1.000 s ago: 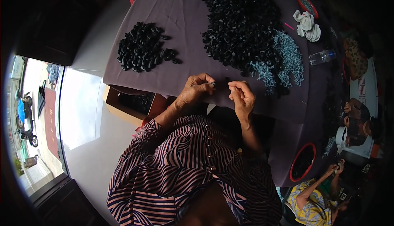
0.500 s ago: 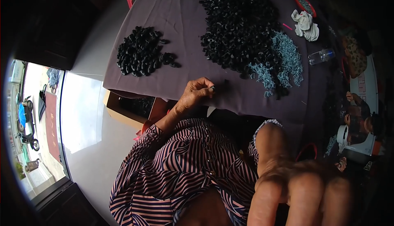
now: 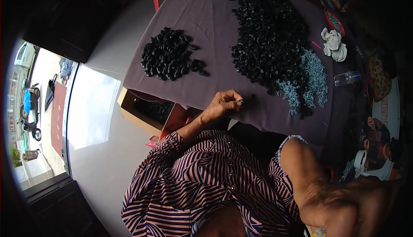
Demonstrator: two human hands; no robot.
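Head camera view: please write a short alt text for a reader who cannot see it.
A person's left hand pinches a small black plastic part over a purple-grey tablecloth, between a small pile of black parts and a large pile of black parts. The right arm is raised near the camera, hand unseen.

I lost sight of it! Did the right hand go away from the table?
Yes. The right hand left the purple table edge beside the left hand and rose toward the camera, lower right.

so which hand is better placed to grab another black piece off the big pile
Left. The left hand rests on the purple table, pinching a small black piece, close to the big pile of black pieces. The right hand is raised toward the camera, out of view; only its arm shows.
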